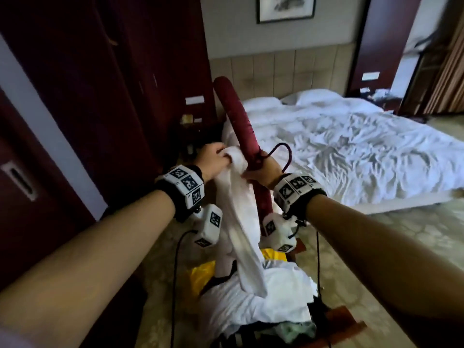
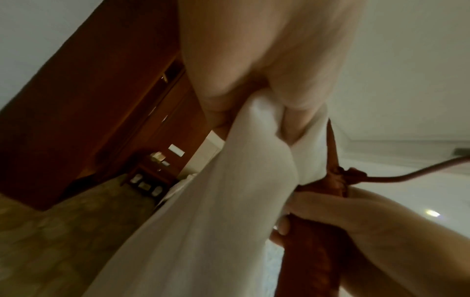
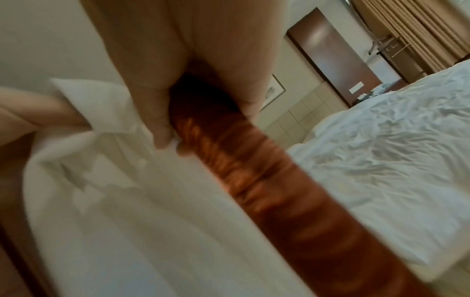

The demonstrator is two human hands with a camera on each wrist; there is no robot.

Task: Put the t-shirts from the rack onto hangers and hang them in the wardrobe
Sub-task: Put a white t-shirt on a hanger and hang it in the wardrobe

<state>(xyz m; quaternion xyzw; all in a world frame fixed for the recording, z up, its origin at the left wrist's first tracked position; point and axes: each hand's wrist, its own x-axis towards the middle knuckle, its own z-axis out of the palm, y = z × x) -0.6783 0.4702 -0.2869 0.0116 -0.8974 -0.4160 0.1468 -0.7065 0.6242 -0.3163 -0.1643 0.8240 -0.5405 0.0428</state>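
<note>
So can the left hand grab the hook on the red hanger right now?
Probably not yet. The left hand is busy gripping the white t-shirt, and the red hanger stands between it and the hook, which pokes out on the far side, next to the right hand.

Dim room. A bed [image 1: 351, 146] with rumpled white sheets and pillows [image 1: 311, 96] stands against a padded beige headboard [image 1: 276, 69]. A framed picture [image 1: 285, 8] hangs on the grey wall above. Dark red wood panels [image 1: 113, 71] left, tan curtains [image 1: 449, 79] right, pale patterned floor [image 1: 414, 229]
</note>
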